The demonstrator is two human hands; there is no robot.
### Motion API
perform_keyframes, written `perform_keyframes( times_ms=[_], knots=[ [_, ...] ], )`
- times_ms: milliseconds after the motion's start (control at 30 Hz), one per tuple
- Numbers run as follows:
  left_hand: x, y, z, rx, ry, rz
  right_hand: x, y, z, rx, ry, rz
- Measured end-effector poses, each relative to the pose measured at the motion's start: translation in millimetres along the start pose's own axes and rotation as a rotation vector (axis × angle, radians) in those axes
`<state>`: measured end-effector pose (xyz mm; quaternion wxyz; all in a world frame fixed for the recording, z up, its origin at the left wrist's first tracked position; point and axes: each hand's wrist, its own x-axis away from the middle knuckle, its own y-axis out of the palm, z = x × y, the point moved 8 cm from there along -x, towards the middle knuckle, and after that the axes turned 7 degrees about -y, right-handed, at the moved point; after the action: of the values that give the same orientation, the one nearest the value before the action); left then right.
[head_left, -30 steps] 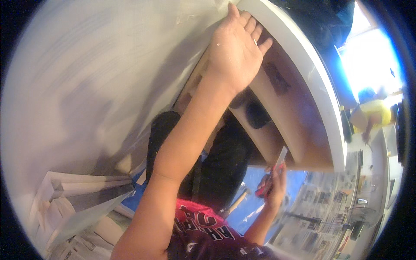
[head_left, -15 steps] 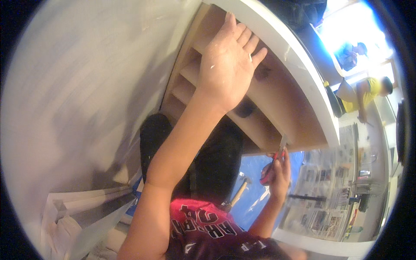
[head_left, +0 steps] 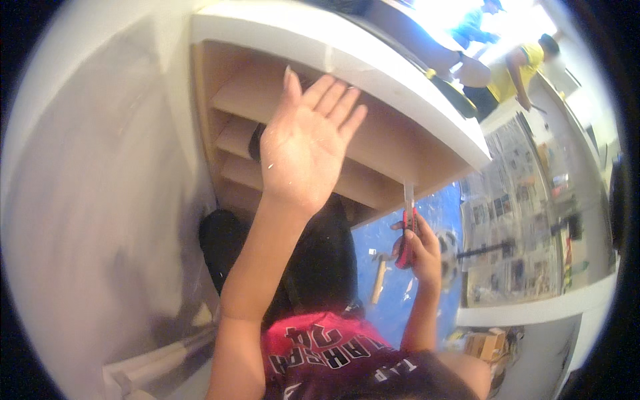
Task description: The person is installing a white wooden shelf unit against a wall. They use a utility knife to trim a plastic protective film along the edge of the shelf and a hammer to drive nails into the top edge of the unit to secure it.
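The right grip (head_left: 425,255) holds a red cutter (head_left: 403,252); a hammer (head_left: 379,281) lies below and left of that grip. The left grip (head_left: 303,150), spread wide, partly blocks the shelf unit (head_left: 390,148) behind.

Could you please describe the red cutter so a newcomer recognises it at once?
Find the white-edged shelf unit; by its lower right corner, against the blue floor covering, is the person's right hand. It holds the red cutter, grey blade pointing up in the picture. Unlike the pale-handled hammer lying nearby, it is red.
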<state>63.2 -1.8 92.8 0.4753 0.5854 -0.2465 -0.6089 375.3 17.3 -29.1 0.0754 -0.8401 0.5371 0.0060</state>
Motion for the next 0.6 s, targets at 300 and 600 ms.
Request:
perform_keyframes(
  times_ms=[300, 600],
  knots=[
    [5, 4, -2, -0.291, 0.092, 0.233, 2, 1, -8, 0.077, 0.051, 0.016],
    [12, -14, 19, -0.143, 0.116, 0.226, 4, -10, 6, 0.158, 0.064, 0.058]
  ],
)
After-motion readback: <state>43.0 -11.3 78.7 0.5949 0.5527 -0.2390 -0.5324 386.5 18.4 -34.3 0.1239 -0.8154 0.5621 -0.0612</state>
